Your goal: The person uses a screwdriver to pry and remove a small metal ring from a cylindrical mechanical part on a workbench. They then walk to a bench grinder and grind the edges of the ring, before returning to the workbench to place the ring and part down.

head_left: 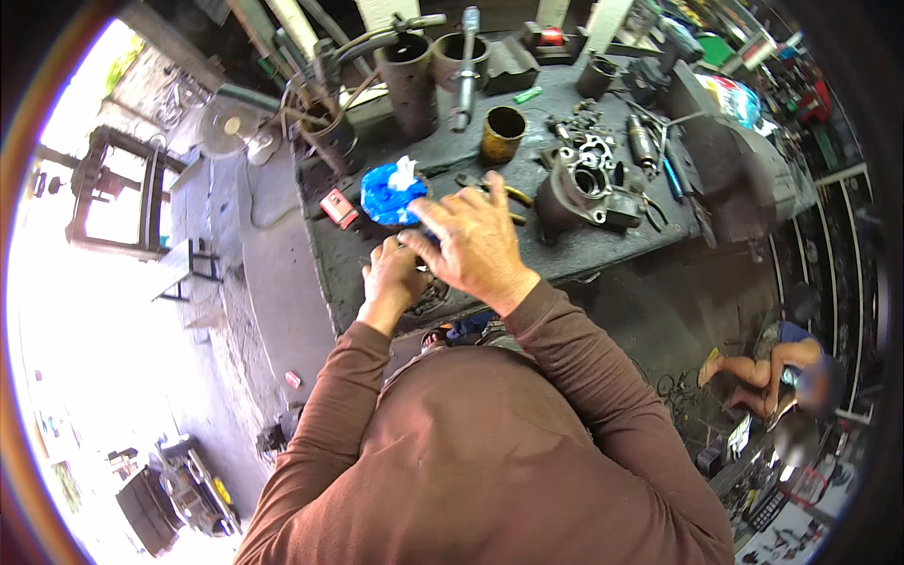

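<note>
Your left hand curls mid-frame, its grip hidden — I can't tell what it holds. Your right hand spreads, fingers extended, beside the upper-centre blue plastic — work seems underway, nothing visibly finished.

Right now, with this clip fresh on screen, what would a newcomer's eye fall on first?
Likely the bright blue plastic bundle with a white scrap on top, on the dark workbench just beyond the hands. Next, the bare left hand and right hand, close together over its near side. Right of them stands a chunky grey metal housing.
</note>
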Motion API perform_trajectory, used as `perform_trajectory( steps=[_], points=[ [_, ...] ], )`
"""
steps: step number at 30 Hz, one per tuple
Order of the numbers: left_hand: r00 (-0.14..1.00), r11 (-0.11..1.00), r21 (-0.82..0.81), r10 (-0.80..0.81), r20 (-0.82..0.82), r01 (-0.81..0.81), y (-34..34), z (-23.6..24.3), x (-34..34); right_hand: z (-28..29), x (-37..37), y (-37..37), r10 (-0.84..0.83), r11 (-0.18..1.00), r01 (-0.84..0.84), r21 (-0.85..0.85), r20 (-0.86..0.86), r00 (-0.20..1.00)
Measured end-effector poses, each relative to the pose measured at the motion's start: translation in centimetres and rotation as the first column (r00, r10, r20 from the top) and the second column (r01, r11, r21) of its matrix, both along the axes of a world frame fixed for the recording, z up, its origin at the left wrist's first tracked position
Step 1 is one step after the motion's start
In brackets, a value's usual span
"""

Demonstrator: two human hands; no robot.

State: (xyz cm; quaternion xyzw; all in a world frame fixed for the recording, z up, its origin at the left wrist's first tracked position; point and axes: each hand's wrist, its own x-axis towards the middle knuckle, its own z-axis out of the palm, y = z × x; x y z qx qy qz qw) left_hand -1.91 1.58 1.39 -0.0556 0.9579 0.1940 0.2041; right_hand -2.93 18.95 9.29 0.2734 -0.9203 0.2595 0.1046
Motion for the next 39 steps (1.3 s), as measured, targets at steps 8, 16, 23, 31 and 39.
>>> perform_trajectory(
  steps=[8,16,23,31,39],
  points=[
    [0.992,0.999,0.049,0.007,-0.128,-0.001,-0.1,-1.0,0.9,0.4,-1.0,-0.5,0.095,0.995,-0.094,-0.038,0.034,0.995],
    [0.992,0.997,0.080,0.027,-0.123,-0.017,-0.3,-1.4,0.9,-0.3,-1.6,-0.7,0.143,0.950,-0.141,-0.277,-0.014,0.990],
    [0.995,0.998,0.058,-0.002,-0.101,0.008,-0.3,-1.1,0.7,0.1,-1.3,-0.6,0.161,0.880,-0.107,-0.463,0.079,0.984],
    [0.985,0.997,0.039,-0.065,-0.157,0.072,-0.8,-2.2,0.7,0.3,-1.7,-0.2,0.180,0.860,-0.133,-0.492,0.050,0.982],
    [0.992,0.997,0.041,-0.068,-0.109,0.073,-0.8,-2.1,0.4,0.5,-1.1,0.5,0.096,0.948,-0.052,-0.313,0.129,0.987]
  ],
)
